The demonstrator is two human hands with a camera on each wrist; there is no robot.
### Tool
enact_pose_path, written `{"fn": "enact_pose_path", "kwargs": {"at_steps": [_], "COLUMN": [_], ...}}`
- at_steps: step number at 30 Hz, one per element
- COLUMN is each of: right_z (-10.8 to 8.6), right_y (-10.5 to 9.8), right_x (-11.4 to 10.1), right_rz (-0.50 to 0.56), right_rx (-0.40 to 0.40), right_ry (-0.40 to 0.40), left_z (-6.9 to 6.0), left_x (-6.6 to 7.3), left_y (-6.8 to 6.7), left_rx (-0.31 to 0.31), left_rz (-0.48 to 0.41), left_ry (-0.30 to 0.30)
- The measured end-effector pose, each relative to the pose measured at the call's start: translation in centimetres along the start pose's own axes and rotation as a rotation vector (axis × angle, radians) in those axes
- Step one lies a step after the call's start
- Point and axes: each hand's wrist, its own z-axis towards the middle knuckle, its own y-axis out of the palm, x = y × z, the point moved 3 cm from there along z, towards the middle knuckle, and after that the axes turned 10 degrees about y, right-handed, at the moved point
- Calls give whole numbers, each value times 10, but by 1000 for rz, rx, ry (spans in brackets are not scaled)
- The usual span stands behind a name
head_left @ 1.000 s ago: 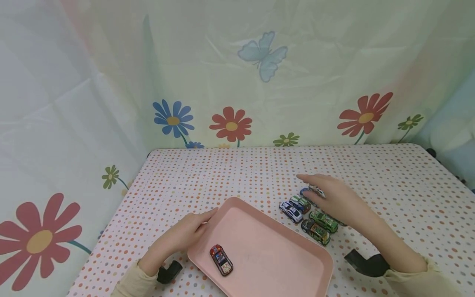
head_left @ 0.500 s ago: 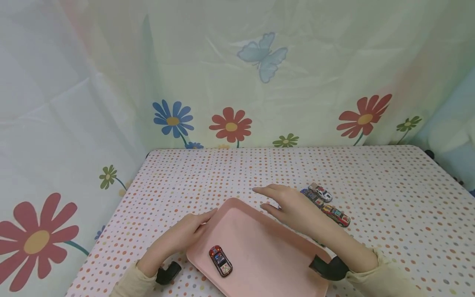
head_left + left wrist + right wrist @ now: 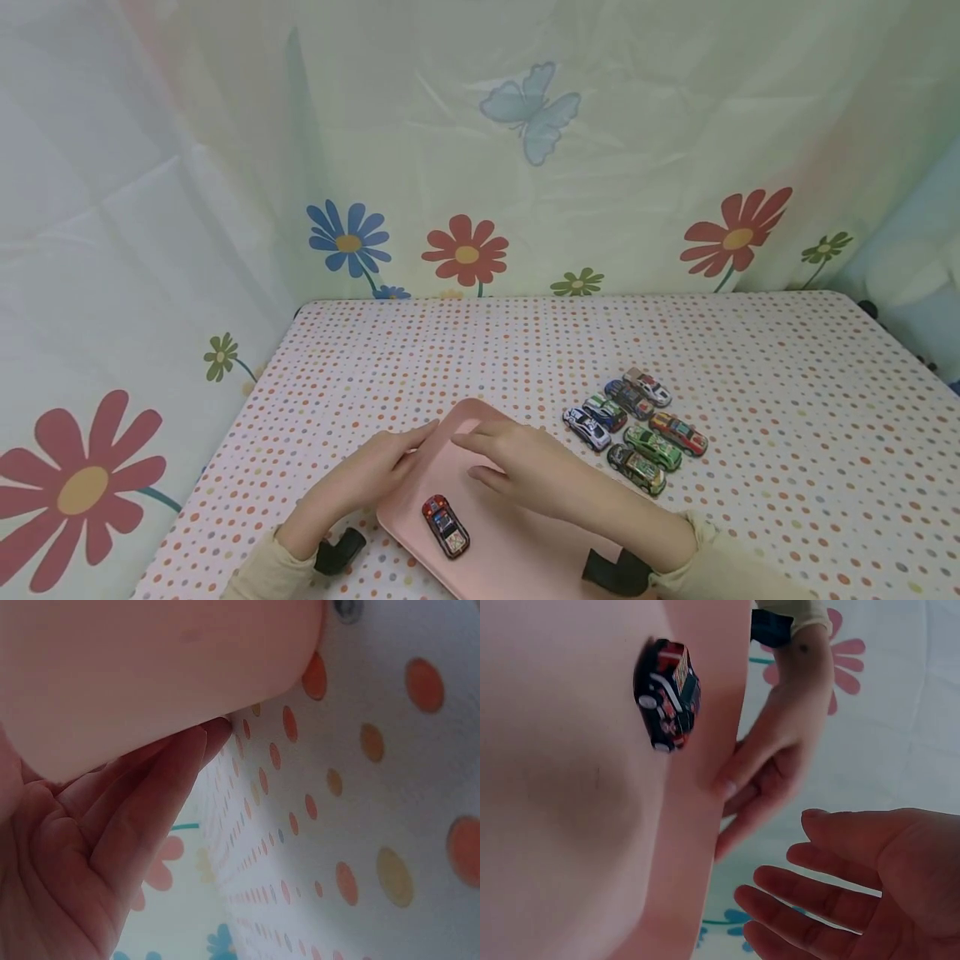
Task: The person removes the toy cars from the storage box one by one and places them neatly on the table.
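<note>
A pink tray lies at an angle near the front of the table. My left hand grips its left rim; in the left wrist view its fingers lie against the outer wall, and the right wrist view shows the thumb at the rim. One red and black toy car sits inside, towards the tray's left side. Over the tray is my right hand, holding nothing, its fingers spread apart in the right wrist view. The forearm hides part of the tray.
Several toy cars stand close together right of the tray, among them a green car, a red and yellow car and a white and blue car. A dotted cloth covers the table, with a flowered curtain behind.
My right hand has moved left from above the toy cars to above the tray, bringing the cars back into sight. The left hand and the car in the tray stay put.
</note>
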Motion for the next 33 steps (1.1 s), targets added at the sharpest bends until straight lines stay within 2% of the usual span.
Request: {"fn": "enact_pose_path", "kwargs": {"at_steps": [4,11,17,20,24,28,33], "right_z": [3,0,-4,-4,-4,-6,-6], "right_y": [10,30,43,46,49,51,55], "right_x": [-7,-16,-21,-23,-28,-34,-38], "right_rz": [-16,-107,-183,-180,-192,-277,-355], "right_rx": [-41,-101,-170,-190,-178,-149,-126], "right_ry": [-17,-53,-44,-43,-76,-105,-103], "left_z": [-1,-1,-1,-1,-1,-1,-1], "left_x": [-1,1,2,2,0,0,-1], "left_y": [-1,1,1,0,-1,-1,0], "left_rx": [-5,15,9,11,-8,-17,-16], "left_rz": [7,30,6,8,10,7,1], "left_ry": [2,18,13,2,-21,-20,-5]}}
